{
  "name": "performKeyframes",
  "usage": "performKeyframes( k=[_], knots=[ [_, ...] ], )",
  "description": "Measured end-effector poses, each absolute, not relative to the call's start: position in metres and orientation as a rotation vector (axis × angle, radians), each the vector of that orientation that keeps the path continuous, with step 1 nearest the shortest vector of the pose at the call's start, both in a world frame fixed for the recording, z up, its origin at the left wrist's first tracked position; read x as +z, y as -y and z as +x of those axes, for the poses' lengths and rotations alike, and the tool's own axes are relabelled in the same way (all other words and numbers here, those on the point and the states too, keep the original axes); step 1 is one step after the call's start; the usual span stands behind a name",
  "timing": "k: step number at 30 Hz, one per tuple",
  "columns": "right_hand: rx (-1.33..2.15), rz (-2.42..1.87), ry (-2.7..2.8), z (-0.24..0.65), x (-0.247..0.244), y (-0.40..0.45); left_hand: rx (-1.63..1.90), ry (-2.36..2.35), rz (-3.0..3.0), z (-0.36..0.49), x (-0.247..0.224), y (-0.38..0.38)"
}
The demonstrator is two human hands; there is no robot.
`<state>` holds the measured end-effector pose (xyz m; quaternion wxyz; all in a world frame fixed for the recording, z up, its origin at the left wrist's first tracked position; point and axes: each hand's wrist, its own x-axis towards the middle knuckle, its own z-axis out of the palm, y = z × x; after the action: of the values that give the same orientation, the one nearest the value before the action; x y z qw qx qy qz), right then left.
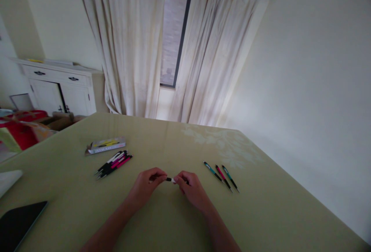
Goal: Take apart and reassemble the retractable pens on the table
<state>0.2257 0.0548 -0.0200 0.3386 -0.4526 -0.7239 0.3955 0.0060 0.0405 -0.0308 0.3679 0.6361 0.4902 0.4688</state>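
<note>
Left hand (145, 187) and right hand (191, 189), I'm seeing remotely, are pinching a black-and-white pen (170, 179) from opposite sides. It's bridging their gap, well inside the far edge of the table (171, 143).

Soft, diffuse light leaves the room dim, with pale curtains (130, 43) at upper center framing a window (175, 35) whose pane reads as flat gray. The white wall (304, 89) at right is brightest near its left side, fading into a darkened upper-right corner. Faint, soft-edged shading falls on the tabletop (174, 221) between the forearms (116, 221) at lower center. Wide-angle distortion tilts the cabinet (63, 85) at left and stretches the tabletop toward the bottom corners. Fine detail is soft, the lettering on the pen box (107, 148) at center left only partly legible.
</note>
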Motion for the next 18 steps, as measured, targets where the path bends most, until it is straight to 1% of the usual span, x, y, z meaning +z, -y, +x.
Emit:
performKeyframes(
  k=[6, 18],
  knots=[
    [1.023, -1.185, 1.876, 0.2252, -0.0215, -0.0565, 1.323, -1.178, 1.466, 0.0052, -0.0384, -0.0452],
    [1.028, -1.197, 1.839, 0.2258, -0.0212, -0.0559, 1.341, -1.161, 1.379, 0.0041, -0.0386, -0.0502]
  ],
)
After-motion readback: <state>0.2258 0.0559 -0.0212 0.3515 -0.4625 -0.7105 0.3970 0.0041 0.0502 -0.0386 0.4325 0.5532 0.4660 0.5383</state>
